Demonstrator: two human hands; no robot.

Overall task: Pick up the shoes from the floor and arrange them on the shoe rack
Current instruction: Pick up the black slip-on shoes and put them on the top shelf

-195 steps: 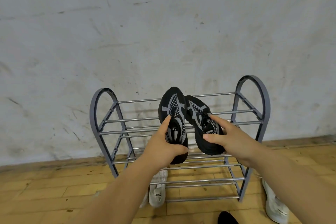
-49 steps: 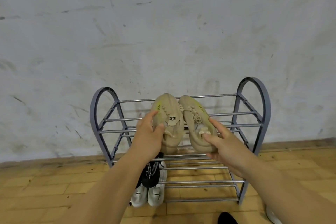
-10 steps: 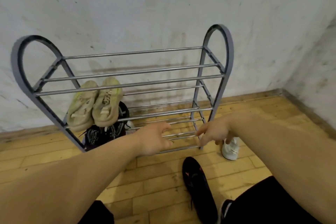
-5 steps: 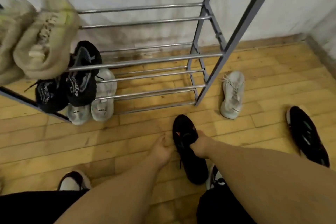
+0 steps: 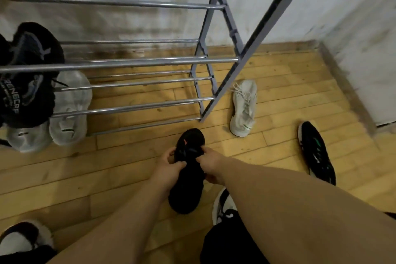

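Note:
A black shoe with an orange mark [image 5: 188, 186] lies on the wooden floor in front of the grey metal shoe rack [image 5: 220, 90]. My left hand [image 5: 169, 167] grips its left side and my right hand [image 5: 211, 163] grips its right side, both near the laces. A white shoe [image 5: 244, 107] lies on the floor just right of the rack's leg. A black shoe with green marks [image 5: 317, 152] lies farther right. On the rack's left end sit black shoes [image 5: 27, 83] on the middle shelf and white shoes [image 5: 68, 109] on the bottom shelf.
The white wall [image 5: 321, 6] stands behind the rack and turns a corner at the right. My own feet in black-and-white shoes show at the bottom left [image 5: 19, 240] and under my right arm [image 5: 222, 206].
Both hands have closed on the sides of the black shoe with the orange mark, which has tilted a little. The view has moved lower and closer to the floor.

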